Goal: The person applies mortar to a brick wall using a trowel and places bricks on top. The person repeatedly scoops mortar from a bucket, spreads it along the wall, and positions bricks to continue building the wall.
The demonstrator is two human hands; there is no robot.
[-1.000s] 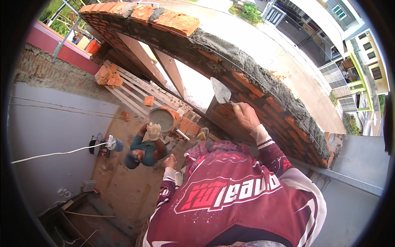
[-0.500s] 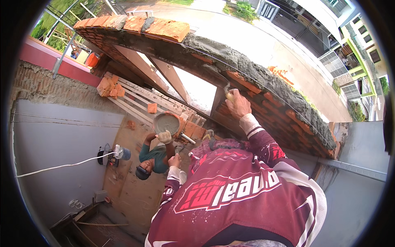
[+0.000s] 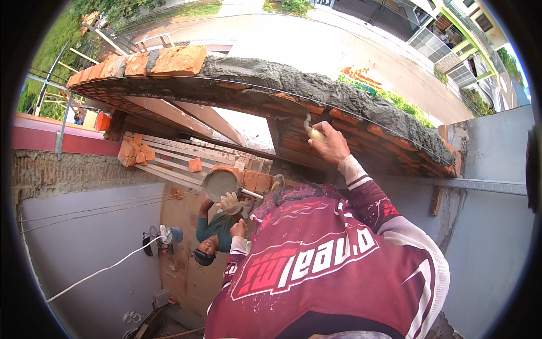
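Note:
My right hand [image 3: 332, 144] is closed round the pale handle of a trowel [image 3: 317, 135]. Its bent, mortar-smeared shank reaches up to the inner side of a curved brick wall [image 3: 344, 116]; the blade is hard to make out against it. Wet grey mortar [image 3: 316, 85] covers most of the wall's top, and orange bricks [image 3: 179, 59] are set in a row at its left end. Low beside my body, my left hand [image 3: 239, 228] is curled closed, and whatever it may hold is hidden. Just beyond it, a co-worker's gloved hand [image 3: 230, 203] is near a mortar-filled bucket [image 3: 230, 169].
Below on the left, the co-worker [image 3: 217, 233] looks up from the floor. Wooden planks [image 3: 169, 151] carry loose bricks [image 3: 135, 152] behind the bucket. A thin string [image 3: 257, 85] runs along the wall. A metal channel [image 3: 488, 186] crosses the grey wall at right.
The view has shifted, so the wall sits further left and higher. The co-worker's gloved hand has opened out beside the bucket. My right hand still grips the trowel at the wall.

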